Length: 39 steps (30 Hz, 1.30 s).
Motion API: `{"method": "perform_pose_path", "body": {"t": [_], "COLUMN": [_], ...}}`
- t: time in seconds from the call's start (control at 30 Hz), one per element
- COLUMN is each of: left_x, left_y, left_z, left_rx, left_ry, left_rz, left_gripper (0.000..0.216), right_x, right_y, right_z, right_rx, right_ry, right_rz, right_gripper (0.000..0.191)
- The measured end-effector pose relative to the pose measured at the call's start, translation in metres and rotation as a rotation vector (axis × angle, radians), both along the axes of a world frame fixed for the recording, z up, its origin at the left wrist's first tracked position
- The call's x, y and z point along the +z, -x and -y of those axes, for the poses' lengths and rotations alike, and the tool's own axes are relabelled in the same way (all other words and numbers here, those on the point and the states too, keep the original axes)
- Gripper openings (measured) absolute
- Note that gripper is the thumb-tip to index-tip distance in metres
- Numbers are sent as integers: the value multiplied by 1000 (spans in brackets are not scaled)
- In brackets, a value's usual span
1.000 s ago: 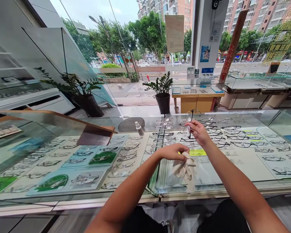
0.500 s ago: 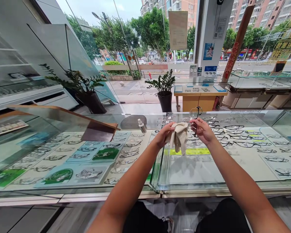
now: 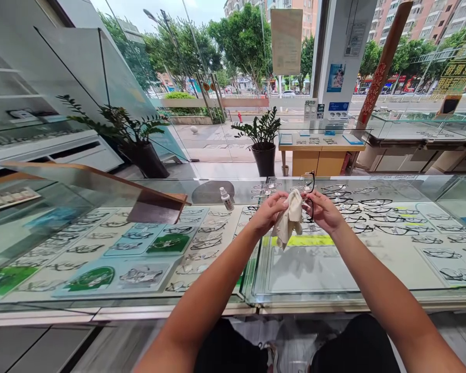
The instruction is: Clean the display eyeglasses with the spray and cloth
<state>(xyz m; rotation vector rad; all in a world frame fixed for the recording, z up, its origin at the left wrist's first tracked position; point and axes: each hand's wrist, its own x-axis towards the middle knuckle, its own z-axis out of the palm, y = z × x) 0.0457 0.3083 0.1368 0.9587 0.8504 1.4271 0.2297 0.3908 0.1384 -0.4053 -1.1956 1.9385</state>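
Between hands, above glass counter (image 3: 334, 269): eyeglasses (image 3: 309, 192) pinched in right hand (image 3: 323, 210); left hand (image 3: 267, 212) presses cloth (image 3: 290, 220) onto lens. Step judged: wiping. Next calls for gentle rubbing, frame steadied. Spray bottle (image 3: 226, 199) left of hands.

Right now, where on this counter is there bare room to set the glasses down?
The glass counter top is bare just below the cloth and hands, toward the near edge. Only the spray bottle stands on it, left of the left hand.
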Motion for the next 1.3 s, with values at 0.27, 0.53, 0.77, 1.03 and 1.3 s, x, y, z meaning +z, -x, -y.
{"method": "perform_pose_path", "body": {"t": [0.27,0.53,0.77,1.03,1.3], "left_x": [-6,-12,-10,-15,-13], "left_y": [-8,-14,-19,-27,-32], "left_z": [0,0,0,2,5], "left_rx": [-42,-74,66,57,118], "left_ry": [9,25,-103,-40,29], "left_rz": [-40,-82,-216,-217,-169], "left_gripper": [54,61,60,71,69], "right_x": [-2,-4,-4,-10,-4], "right_y": [5,8,11,15,15], "right_z": [5,10,14,19,26], "right_rx": [-12,39,25,27,57], "right_ry": [-66,-40,-37,-15,8], "right_rz": [24,14,-34,-20,-18], "right_gripper": [40,39,38,41,42]}}
